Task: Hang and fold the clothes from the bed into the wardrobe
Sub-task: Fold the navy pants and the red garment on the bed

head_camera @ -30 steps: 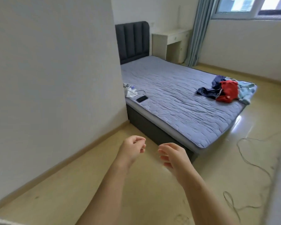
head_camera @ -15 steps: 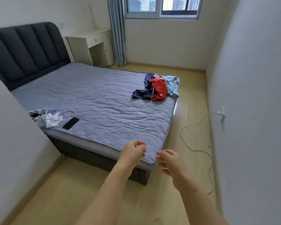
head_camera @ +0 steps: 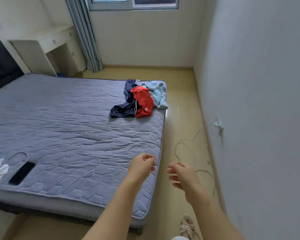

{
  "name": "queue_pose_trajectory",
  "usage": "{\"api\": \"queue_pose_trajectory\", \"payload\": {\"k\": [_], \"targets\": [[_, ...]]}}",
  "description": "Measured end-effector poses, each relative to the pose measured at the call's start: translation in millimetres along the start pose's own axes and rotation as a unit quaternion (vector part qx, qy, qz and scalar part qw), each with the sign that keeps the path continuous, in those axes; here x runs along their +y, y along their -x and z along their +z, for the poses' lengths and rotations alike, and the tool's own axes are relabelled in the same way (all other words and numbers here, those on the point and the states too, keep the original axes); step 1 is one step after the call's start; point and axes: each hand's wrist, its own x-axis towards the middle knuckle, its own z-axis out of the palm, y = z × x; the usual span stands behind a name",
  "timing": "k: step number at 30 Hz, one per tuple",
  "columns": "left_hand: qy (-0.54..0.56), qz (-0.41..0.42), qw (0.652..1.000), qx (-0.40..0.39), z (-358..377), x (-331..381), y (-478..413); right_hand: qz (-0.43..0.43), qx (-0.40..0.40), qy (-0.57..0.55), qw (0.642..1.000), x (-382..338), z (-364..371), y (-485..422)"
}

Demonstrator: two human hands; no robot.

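A small heap of clothes lies at the far right corner of the bed [head_camera: 68,129]: a navy garment [head_camera: 124,108], a red garment [head_camera: 144,101] on top of it, and a light blue fleece garment [head_camera: 157,94] at the bed's edge. My left hand [head_camera: 142,166] hovers above the bed's near right corner, fingers loosely curled, holding nothing. My right hand [head_camera: 182,174] hangs over the floor beside the bed, fingers relaxed and empty. Both hands are well short of the clothes. No wardrobe is in view.
A black phone [head_camera: 22,173], a cable and white items lie at the bed's near left edge. A thin wire [head_camera: 185,144] trails over the floor from a wall socket [head_camera: 218,124] on the right. A white desk [head_camera: 47,47], a curtain and a window stand at the back. A sandalled foot [head_camera: 187,226] shows below.
The view has swung right and moved closer to the bed; the clothes heap now sits nearer and more central. Both hands stay empty and held out in front.
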Motion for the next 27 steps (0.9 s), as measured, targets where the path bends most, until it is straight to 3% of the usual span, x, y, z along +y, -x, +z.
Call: {"api": "queue_pose_trajectory", "payload": {"k": [11,17,27], "targets": [[0.013,-0.005,1.000,0.025,96,127,-182,0.000,-0.030,0.037,0.999,-124,-85,-200],[0.012,-0.050,0.997,0.063,103,152,-254,0.040,-0.076,0.052,0.995,-160,-87,-273],[0.027,-0.061,0.995,0.068,83,208,-438,0.052,-0.076,0.107,0.990,-245,-57,-448]]}}
